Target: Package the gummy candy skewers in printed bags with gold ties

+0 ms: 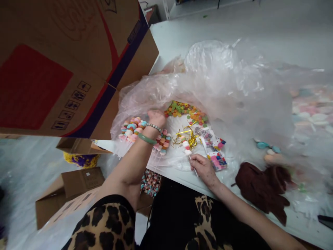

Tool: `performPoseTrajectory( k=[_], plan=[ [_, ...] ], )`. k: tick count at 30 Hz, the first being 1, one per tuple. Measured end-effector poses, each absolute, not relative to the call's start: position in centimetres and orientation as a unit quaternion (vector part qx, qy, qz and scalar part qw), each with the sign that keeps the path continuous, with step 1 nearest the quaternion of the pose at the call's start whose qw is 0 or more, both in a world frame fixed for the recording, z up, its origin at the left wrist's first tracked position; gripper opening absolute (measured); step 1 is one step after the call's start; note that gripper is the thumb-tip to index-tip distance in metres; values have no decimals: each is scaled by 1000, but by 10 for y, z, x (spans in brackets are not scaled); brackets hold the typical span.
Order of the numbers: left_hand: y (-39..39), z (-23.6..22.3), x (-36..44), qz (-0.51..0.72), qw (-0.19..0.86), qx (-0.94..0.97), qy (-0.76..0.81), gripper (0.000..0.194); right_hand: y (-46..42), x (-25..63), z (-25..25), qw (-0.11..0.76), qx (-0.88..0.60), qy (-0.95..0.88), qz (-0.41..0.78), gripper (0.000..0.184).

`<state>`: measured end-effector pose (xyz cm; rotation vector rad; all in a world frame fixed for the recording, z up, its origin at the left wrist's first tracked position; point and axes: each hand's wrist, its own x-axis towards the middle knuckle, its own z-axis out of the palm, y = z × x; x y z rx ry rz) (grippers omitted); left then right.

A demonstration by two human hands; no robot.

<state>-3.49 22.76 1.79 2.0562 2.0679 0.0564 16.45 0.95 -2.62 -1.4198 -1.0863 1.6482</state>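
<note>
My right hand [204, 170] is closed in a pinch around the white stick of a marshmallow skewer [186, 147], whose pink and white pieces point away from me. My left hand [156, 118] reaches to the edge of a heap of orange and green ring candies [179, 108]; its fingers are hidden from view. Under and beside my left forearm lie finished-looking rows of marshmallow skewers [132, 128] in pink, blue and white. Gold twist ties [193, 139] are scattered just beyond the skewer in my right hand. Printed clear wrappers [215, 149] lie to their right.
A large cardboard box [78, 69] rises at the left. Crumpled clear plastic bags [218, 76] cover the table behind. A brown cloth [262, 191] and blue-lensed glasses [267, 145] lie at the right. Below the table edge stands a box of wrapped candies [151, 183].
</note>
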Motion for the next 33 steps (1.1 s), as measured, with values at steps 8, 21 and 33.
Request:
performPoseTrajectory(
  k=[8, 21, 33],
  plan=[
    [233, 34, -25, -157, 29, 683, 712, 42, 7, 169, -25, 370, -498, -379, 687, 19],
    [94, 48, -20, 364, 615, 352, 605, 30, -5, 183, -14, 415, -496, -315, 695, 18],
    [56, 3, -8, 432, 660, 261, 557, 21, -33, 182, -12, 405, -530, -338, 664, 22]
  ],
)
